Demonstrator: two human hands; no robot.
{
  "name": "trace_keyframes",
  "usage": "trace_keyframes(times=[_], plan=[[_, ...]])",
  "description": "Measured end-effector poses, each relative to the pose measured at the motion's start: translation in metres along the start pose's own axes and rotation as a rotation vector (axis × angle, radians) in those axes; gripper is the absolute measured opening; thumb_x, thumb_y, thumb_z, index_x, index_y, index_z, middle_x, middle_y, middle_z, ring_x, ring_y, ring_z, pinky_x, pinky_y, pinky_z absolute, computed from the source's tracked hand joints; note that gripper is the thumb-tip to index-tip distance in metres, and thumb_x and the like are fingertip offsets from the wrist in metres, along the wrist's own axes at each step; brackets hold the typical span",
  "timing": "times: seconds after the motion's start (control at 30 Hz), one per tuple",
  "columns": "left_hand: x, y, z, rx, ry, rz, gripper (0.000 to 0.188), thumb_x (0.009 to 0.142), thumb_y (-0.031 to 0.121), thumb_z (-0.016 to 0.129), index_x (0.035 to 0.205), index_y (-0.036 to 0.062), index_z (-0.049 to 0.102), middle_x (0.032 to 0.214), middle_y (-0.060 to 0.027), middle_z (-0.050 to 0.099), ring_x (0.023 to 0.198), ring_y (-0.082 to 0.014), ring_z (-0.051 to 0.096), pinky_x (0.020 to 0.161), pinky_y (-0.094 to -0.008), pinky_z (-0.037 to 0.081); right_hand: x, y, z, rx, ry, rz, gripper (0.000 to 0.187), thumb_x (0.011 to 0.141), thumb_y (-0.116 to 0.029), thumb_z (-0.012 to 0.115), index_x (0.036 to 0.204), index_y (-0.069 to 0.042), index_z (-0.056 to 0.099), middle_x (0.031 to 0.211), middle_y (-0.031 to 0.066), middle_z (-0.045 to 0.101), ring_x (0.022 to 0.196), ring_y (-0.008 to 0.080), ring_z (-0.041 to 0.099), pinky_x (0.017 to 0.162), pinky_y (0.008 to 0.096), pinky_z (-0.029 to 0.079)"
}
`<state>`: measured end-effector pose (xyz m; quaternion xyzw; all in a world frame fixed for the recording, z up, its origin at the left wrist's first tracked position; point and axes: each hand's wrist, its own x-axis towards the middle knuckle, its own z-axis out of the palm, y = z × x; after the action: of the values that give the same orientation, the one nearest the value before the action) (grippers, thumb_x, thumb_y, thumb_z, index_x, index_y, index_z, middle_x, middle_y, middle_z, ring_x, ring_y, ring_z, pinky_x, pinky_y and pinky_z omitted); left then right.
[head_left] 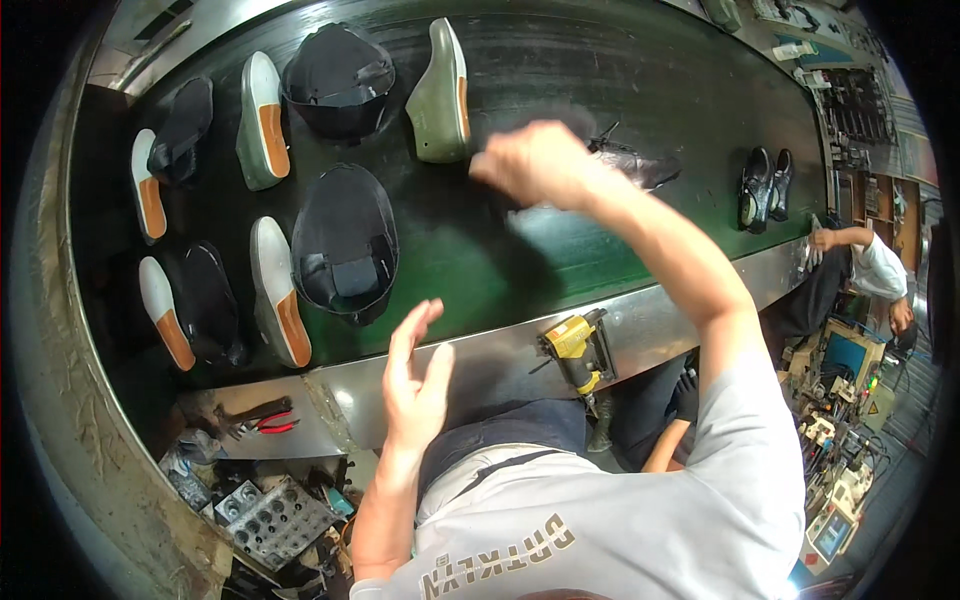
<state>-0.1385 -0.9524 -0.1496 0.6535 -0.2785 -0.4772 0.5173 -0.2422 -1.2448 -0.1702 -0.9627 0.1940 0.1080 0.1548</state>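
My left hand (415, 395) is raised over the metal edge of the conveyor belt, thumb and fingers apart, holding nothing. My right hand (540, 165) reaches over the dark green belt (450, 270) and is smeared by motion, so its grip does not show. A blurred dark shape lies close around it; I cannot make out whether the hand holds it. Just right of that hand is a black laced shoe (645, 168). To the left of it a green shoe last (432, 110) lies on its side. The nearest black shoe upper (347, 230) to my left hand lies on the belt.
Several more lasts (282, 290) and black uppers (340, 75) cover the belt's left part. A pair of black shoes (757, 190) stands far right. On the metal ledge rest a yellow air stapler (575, 345) and red-handled pliers (275, 425). A co-worker (875, 265) sits at the right.
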Motion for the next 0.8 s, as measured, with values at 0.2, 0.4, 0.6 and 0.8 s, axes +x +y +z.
trace_keyframes(times=[0.2, 0.4, 0.6, 0.8], plan=[[-0.003, 0.011, -0.001, -0.373, -0.329, -0.39, 0.03, 0.084, 0.012, 0.074, 0.107, -0.0019, 0.062, 0.111, -0.0063, 0.064, 0.099, -0.0113, 0.056, 0.088, -0.0287, 0.045, -0.031, -0.096, -0.004, 0.737, 0.068, -0.297, 0.025, 0.092, -0.025, 0.06, 0.079, -0.004, 0.064, 0.067, 0.0144, 0.063, 0.06, 0.029, 0.065, 0.056, 0.0386, 0.052], [-0.095, 0.004, -0.057, -0.685, -0.153, -0.368, 0.036, 0.091, 0.011, 0.064, 0.122, -0.0066, 0.055, 0.118, -0.0084, 0.062, 0.107, -0.0159, 0.058, 0.095, -0.0306, 0.045, 0.099, 0.029, 0.11, 0.854, 0.653, 0.695, 0.087, 0.067, -0.045, 0.083, 0.131, 0.002, 0.047, 0.132, 0.0216, 0.05, 0.12, 0.0314, 0.051, 0.101, 0.0403, 0.042], [-0.176, 0.004, -0.101, -0.7, 0.362, -0.3, 0.065, 0.082, 0.02, 0.076, 0.132, -0.0052, 0.045, 0.124, -0.0138, 0.06, 0.111, -0.0248, 0.06, 0.097, -0.0366, 0.047, 0.097, 0.012, 0.163, 1.1, 0.434, 0.827, 0.076, 0.065, -0.033, 0.083, 0.127, 0.001, 0.054, 0.118, 0.0187, 0.064, 0.108, 0.0273, 0.062, 0.092, 0.0381, 0.05], [-0.214, 0.018, -0.125, -0.279, 0.382, -0.367, 0.045, 0.089, 0.001, 0.061, 0.131, -0.0053, 0.047, 0.121, -0.0097, 0.06, 0.109, -0.018, 0.058, 0.098, -0.0312, 0.043, 0.029, -0.058, 0.162, 0.976, 0.278, 1.008, 0.074, 0.067, -0.034, 0.081, 0.127, 0.0, 0.054, 0.119, 0.0213, 0.063, 0.109, 0.0298, 0.062, 0.095, 0.0399, 0.048]])
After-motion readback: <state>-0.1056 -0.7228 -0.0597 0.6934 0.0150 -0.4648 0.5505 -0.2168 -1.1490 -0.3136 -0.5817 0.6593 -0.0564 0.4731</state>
